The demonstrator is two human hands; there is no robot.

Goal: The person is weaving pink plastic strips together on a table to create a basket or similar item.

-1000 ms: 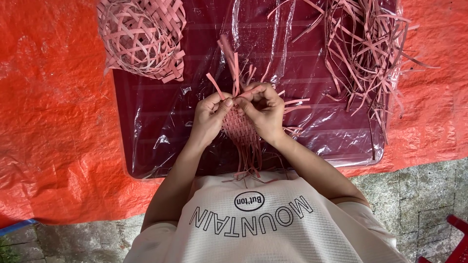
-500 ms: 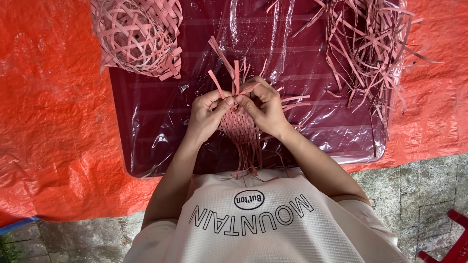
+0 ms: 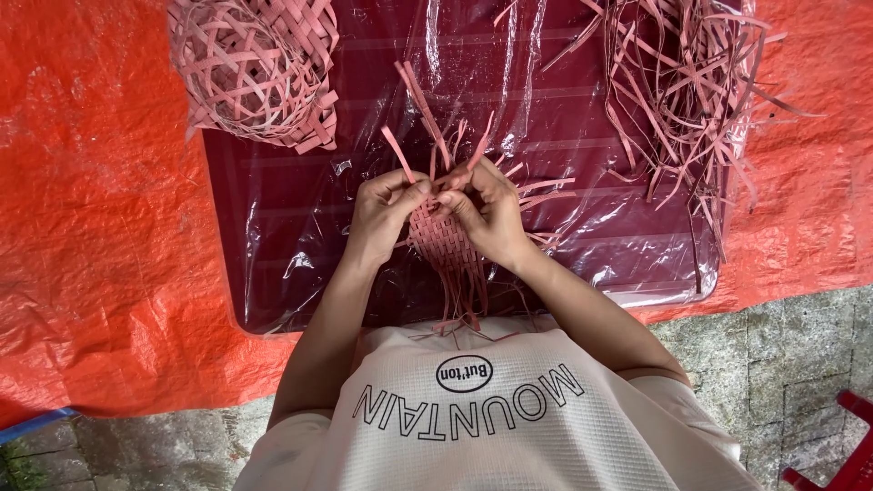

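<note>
A small woven mat of pink strips (image 3: 443, 241) hangs between both hands over a dark red table (image 3: 300, 218) wrapped in clear plastic. My left hand (image 3: 386, 205) pinches the mat's upper left edge. Its upper right edge is gripped by my right hand (image 3: 486, 209), fingertips meeting the left hand's. Loose strip ends stick up past the fingers and trail down toward my shirt.
A woven pink basket (image 3: 255, 68) lies on the table's far left corner. A tangled heap of loose pink strips (image 3: 682, 82) covers the far right. An orange tarp (image 3: 100, 227) spreads under the table; stone paving shows at the bottom right, with a red plastic piece (image 3: 841, 445) there.
The hands stay closed on the weave with only small finger shifts. The upright strip ends have swung slightly, and the view has drifted a little.
</note>
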